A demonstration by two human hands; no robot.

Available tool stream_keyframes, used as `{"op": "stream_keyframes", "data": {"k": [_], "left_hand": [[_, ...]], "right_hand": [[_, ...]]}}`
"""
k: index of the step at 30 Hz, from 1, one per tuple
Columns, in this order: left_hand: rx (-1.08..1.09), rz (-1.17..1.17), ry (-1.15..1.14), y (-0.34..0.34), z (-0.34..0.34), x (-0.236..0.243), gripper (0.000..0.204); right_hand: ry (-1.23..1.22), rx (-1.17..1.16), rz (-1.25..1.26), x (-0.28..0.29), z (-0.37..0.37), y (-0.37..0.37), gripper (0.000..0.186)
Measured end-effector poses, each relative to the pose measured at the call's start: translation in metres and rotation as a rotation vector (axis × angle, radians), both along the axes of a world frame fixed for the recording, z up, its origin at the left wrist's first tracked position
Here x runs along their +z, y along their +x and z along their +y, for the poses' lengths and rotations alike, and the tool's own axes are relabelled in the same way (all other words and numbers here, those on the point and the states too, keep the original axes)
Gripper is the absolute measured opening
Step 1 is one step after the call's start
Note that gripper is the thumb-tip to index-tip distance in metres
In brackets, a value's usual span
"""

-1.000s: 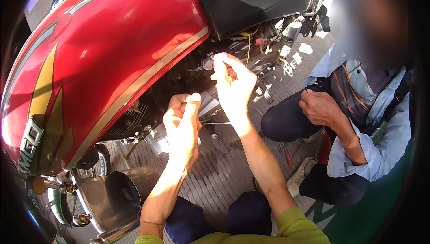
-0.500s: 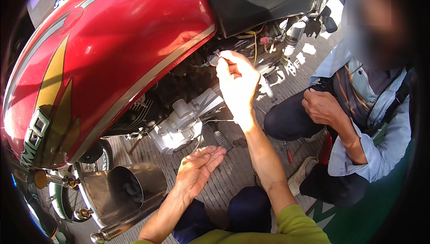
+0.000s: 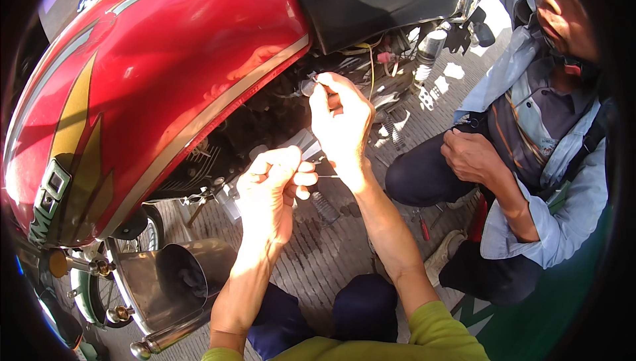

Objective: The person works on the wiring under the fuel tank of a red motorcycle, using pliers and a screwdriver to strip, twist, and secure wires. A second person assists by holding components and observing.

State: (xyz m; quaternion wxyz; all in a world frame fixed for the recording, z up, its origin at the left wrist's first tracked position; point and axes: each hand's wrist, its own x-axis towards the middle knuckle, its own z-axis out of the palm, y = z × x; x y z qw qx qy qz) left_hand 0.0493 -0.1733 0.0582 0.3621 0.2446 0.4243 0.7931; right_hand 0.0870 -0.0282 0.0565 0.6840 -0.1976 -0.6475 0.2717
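A red motorcycle tank (image 3: 179,69) and black seat (image 3: 384,3) stand over the exposed engine (image 3: 205,169). My right hand (image 3: 341,119) is up under the seat's front end, thumb and fingertips pinched at a small, clear, rounded part (image 3: 308,87). Lower and to the left, my left hand (image 3: 268,185) is raised in front of the engine with its fingers curled together. What they hold, if anything, is hidden. A thin cable (image 3: 328,176) shows between the left fingers and my right wrist.
A person in a light blue shirt (image 3: 576,208) crouches at the right, one hand (image 3: 474,155) by the knee. A red-handled tool (image 3: 424,228) lies on the grooved floor. A metal guard (image 3: 179,281) juts out at lower left. A yellow wire (image 3: 372,72) hangs below the seat.
My left hand has risen from palm-up below the engine to in front of it, its fingers now curled. My right hand keeps its pinch at the clear part. The view has shifted slightly.
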Motion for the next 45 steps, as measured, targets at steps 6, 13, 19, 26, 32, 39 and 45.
{"op": "stream_keyframes", "data": {"k": [6, 13, 19, 26, 32, 39, 45], "left_hand": [[0.263, 0.486, 0.148, 0.000, 0.052, 0.028, 0.014], [0.629, 1.149, 0.218, 0.001, 0.082, 0.035, 0.010], [0.820, 1.242, 0.255, 0.005, 0.099, 0.027, 0.014], [0.829, 0.892, 0.153, 0.030, 0.110, 0.030, 0.013], [0.667, 0.629, 0.176, 0.031, 0.117, 0.038, 0.012], [0.740, 0.769, -0.034, 0.037, 0.125, 0.046, 0.012], [0.749, 0.750, 0.004, 0.040, 0.124, 0.042, 0.013]], "right_hand": [[-0.074, 0.092, 0.046, 0.001, -0.004, 0.004, 0.014], [-0.075, 0.158, 0.076, 0.002, 0.000, 0.013, 0.014], [-0.081, 0.235, 0.098, -0.003, 0.004, 0.018, 0.017], [-0.077, 0.278, 0.161, -0.007, 0.017, 0.023, 0.017], [-0.100, 0.265, 0.130, 0.000, 0.021, 0.030, 0.018], [-0.082, 0.267, 0.172, -0.006, 0.028, 0.034, 0.018], [-0.060, 0.254, 0.137, -0.007, 0.025, 0.038, 0.019]]}}
